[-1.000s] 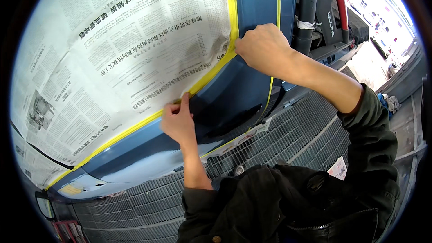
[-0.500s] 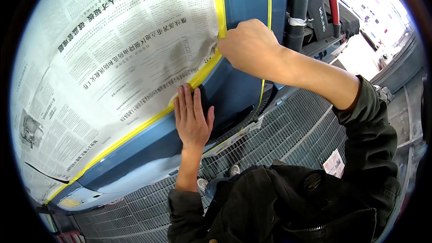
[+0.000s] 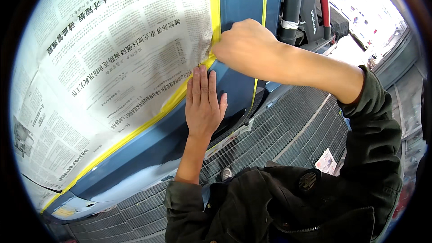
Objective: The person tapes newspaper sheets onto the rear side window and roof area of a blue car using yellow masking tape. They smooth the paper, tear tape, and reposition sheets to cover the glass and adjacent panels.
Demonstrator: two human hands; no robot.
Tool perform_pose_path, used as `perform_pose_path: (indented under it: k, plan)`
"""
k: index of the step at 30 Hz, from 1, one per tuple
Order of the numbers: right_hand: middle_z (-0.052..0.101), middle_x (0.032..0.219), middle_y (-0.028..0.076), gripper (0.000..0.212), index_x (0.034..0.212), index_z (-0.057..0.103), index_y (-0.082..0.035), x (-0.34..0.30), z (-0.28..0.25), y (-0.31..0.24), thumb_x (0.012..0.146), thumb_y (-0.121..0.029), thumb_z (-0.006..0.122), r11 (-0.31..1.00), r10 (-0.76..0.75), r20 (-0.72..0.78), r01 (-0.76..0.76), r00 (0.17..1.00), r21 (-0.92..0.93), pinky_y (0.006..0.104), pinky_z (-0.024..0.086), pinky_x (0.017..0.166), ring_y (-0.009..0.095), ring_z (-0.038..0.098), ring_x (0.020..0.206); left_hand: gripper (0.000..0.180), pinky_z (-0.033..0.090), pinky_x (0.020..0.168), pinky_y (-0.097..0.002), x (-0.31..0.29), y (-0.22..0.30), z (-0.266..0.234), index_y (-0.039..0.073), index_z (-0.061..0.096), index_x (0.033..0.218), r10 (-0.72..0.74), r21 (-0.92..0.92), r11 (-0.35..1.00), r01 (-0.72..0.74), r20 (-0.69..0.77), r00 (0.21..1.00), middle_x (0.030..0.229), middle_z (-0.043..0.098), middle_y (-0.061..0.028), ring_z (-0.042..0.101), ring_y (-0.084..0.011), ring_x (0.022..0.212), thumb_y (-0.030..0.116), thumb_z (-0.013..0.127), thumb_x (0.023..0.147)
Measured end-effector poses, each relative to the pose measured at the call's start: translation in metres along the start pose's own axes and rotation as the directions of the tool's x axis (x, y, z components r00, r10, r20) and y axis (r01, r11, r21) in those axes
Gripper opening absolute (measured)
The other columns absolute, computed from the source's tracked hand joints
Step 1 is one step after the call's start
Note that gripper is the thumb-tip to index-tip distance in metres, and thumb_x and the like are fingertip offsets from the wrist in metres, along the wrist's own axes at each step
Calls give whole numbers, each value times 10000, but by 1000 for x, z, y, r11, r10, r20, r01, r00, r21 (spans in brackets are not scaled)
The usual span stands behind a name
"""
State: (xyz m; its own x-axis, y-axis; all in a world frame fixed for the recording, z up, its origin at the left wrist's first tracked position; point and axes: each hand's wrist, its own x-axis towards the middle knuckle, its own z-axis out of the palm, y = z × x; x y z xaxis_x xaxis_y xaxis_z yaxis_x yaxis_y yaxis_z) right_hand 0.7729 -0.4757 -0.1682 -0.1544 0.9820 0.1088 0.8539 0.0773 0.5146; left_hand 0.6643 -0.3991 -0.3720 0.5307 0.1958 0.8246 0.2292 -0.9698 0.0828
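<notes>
Newspaper (image 3: 112, 72) covers a large panel on the left, its edge bordered by yellow masking tape (image 3: 215, 9) stuck onto the blue vehicle body (image 3: 238, 0). My left hand (image 3: 204, 108) lies flat with fingers together and stretched out, the fingertips on the tape along the lower edge of the paper. Just above and to the right, my right hand (image 3: 245, 47) is closed at the corner where the upright tape strip meets the slanting one. Its fingers point away from view, so what they grip is hidden.
A thin yellow tape line (image 3: 264, 0) runs down the blue body farther right. Beyond it stand a dark post (image 3: 292, 6) with a white wrap and a red bar (image 3: 322, 2). Below is a metal grating floor (image 3: 288, 117) with a printed sheet (image 3: 326, 162) on it.
My left hand has slid up and right along the tape, closer to my right hand. The right hand stays closed near the corner, while the whole view has shifted slightly.
</notes>
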Motion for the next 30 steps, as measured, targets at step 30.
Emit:
perform_pose_path:
  k: [30]
  plan:
    - [648, 669, 86, 159, 725, 638, -50, -12, 28, 21, 831, -168, 637, 978, 188, -630, -85, 754, 189, 304, 494, 476, 237, 638, 550, 671, 347, 1113, -500, 23, 26, 27, -61, 436, 1361, -127, 83, 988, 132, -61, 990, 1460, 392, -270, 372, -418, 1364, 295, 667, 841]
